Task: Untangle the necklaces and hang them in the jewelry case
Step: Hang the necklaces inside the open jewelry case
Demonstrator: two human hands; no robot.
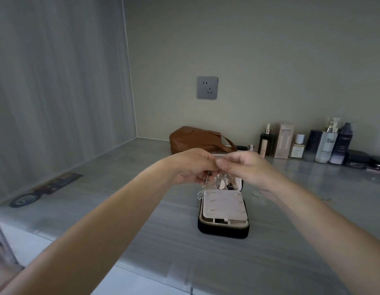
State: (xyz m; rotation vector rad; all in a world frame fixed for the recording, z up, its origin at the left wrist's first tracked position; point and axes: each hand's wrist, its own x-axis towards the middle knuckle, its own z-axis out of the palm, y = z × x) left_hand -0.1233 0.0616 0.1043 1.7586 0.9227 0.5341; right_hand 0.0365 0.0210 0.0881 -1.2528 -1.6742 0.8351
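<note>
Both hands are up over the grey tabletop (142, 220), about mid-scene, meeting right above the far end of the jewelry case (223, 232). The left hand (191, 165) has its fingers (207, 167) curled in tight, pinching the tangled necklaces (206, 186). The right hand (246, 167) comes in from the right with its fingers (224, 165) bunched narrow at the same spot, fingertips touching the left hand's. It's a bit blurry there, but it looks like a pinch on the same chains.

The necklaces hang down from that pinch in a silvery clump. One strand drops down the left side of the case with a sparkly bit at the bottom, and a round pendant (222, 184) dangles over the far half of the case. I can't tell how many chains are in there or whether any touch the case lining.

The case itself is black with a zipper rim, lying open on the tabletop, near end towards the camera. A beige panel (224, 204) with small pegs covers the near half.

Behind the hands, against the far wall, there's a brown bag (195, 138). A row of skincare bottles (326, 141) and boxes runs along the far right. There's a grey wall socket (207, 87) above the bag, and a dark sticker (46, 188) on the tabletop's left edge.
</note>
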